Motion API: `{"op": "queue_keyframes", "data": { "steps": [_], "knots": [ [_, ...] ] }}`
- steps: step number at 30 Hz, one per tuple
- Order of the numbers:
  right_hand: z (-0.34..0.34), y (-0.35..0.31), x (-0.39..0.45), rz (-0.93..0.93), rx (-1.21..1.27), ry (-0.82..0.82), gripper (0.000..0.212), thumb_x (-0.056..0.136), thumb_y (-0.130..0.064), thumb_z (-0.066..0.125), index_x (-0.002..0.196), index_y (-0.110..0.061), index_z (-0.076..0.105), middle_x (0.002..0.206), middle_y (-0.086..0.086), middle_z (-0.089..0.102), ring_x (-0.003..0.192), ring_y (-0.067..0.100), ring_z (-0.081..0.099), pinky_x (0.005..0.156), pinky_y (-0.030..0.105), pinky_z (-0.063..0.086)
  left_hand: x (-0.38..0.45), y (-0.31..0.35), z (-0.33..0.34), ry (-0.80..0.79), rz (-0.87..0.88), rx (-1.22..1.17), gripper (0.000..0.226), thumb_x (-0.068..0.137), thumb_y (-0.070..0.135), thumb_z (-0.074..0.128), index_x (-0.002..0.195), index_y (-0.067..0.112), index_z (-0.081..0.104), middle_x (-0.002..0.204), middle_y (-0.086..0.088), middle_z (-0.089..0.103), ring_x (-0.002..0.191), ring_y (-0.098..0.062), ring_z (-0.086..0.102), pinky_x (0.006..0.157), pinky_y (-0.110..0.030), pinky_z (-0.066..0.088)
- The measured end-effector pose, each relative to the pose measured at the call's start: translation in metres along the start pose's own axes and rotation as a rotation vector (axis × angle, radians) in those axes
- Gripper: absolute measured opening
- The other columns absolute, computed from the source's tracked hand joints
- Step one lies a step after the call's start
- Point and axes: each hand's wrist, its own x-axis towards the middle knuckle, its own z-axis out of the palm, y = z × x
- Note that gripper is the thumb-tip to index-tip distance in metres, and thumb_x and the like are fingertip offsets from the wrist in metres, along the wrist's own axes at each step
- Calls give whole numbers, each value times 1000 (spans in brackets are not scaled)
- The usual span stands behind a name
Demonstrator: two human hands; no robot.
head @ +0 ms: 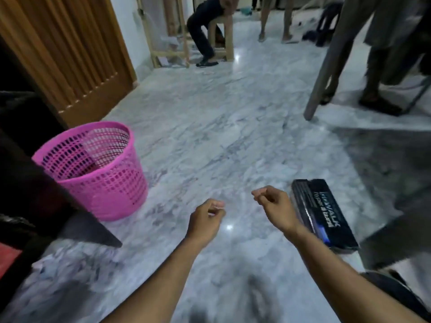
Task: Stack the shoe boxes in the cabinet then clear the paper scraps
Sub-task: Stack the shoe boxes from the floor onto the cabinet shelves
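Both hands, left hand (206,215) and right hand (272,203), hung loosely curled and empty (reaching, likely); the black shoe box (324,213) lay at three o'clock, the pink basket (93,169) at nine.

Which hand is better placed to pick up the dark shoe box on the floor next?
Right. The right hand hovers just beside the dark cardboard shoe box lying on the marble floor. The left hand is farther off, toward the pink mesh plastic basket.
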Motion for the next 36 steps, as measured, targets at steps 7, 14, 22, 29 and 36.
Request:
{"op": "queue_keyframes", "data": {
  "steps": [7,14,22,29,36],
  "knots": [
    [-126,128,3,327,-193,534,21,90,-23,69,110,-18,73,112,11,70,99,33,68,86,39,56,28,9,169,-387,-114,30,26,92,29,69,117,22,67,102,-3,71,91,-22,73,62,-17,50],
    [-154,210,-16,576,-143,420,59,93,-17,71,147,-6,49,143,19,56,131,35,54,107,38,42,32,-10,279,-638,-199,212,80,99,52,53,163,19,18,164,-3,31,151,-23,34,122,-34,30],
    [-90,228,-36,578,-89,457,32,92,-31,70,118,-21,55,116,12,65,105,32,65,87,38,48,44,-46,282,-409,-103,-99,59,97,58,55,150,36,42,121,4,71,112,-11,67,102,-34,50],
    [-59,201,-55,393,-11,506,25,86,-32,80,86,-18,60,81,3,68,77,18,66,84,42,55,32,-63,220,-292,-180,-326,25,101,43,58,125,47,59,114,7,66,95,-4,69,82,-32,62],
    [-67,143,-20,612,474,308,98,82,-73,66,159,-33,18,133,4,55,109,26,63,96,47,50,-2,-74,130,-255,-206,-392,24,105,29,53,125,39,62,89,-5,63,84,-22,66,84,-36,59]
  ]
}}
